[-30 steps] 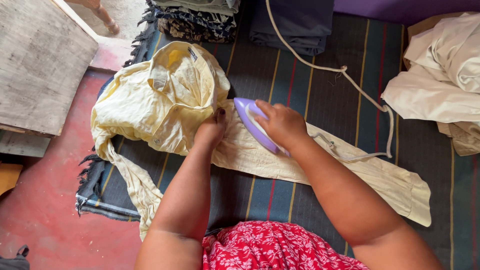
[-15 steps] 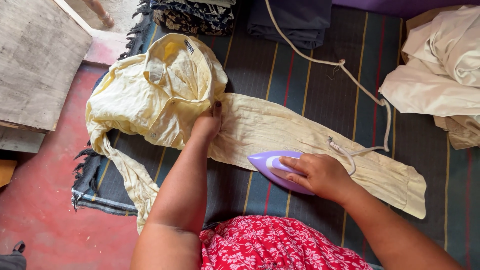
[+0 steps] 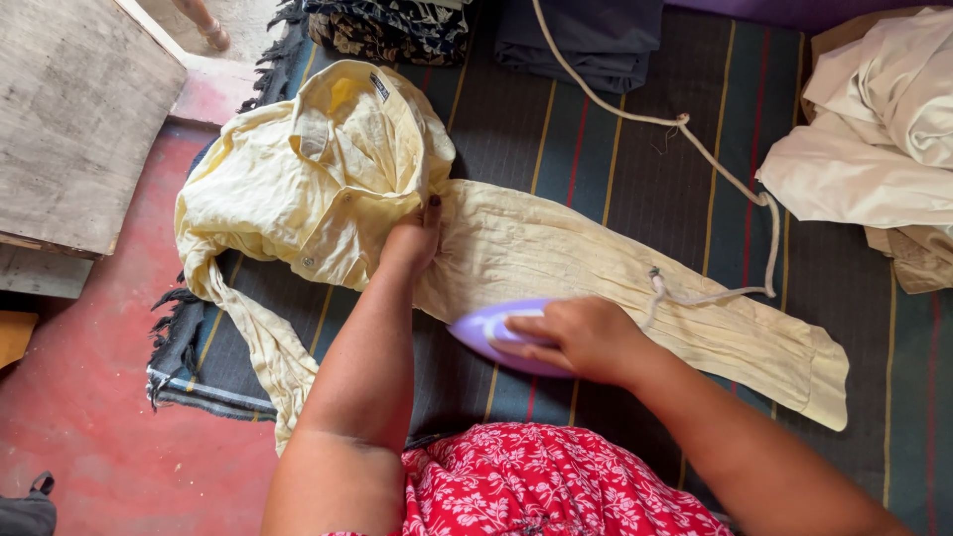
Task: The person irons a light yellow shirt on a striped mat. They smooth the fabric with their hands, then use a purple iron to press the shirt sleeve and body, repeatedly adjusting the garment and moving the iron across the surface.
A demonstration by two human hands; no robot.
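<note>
Iron (image 3: 496,333) held in right hand's (image 3: 581,337) closed grip; left hand (image 3: 412,243) flat, fingers spread, pinning shirt (image 3: 328,169).

Soft, even daylight, faint shadows, sharp focus, slight blur at the moving iron (image 3: 496,333).

Left hand (image 3: 412,241) presses flat, arm extended; right hand (image 3: 581,335) is curled in a grip.

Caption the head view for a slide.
Right hand presses a purple iron on a pale yellow shirt's sleeve; left hand pins it.
</note>
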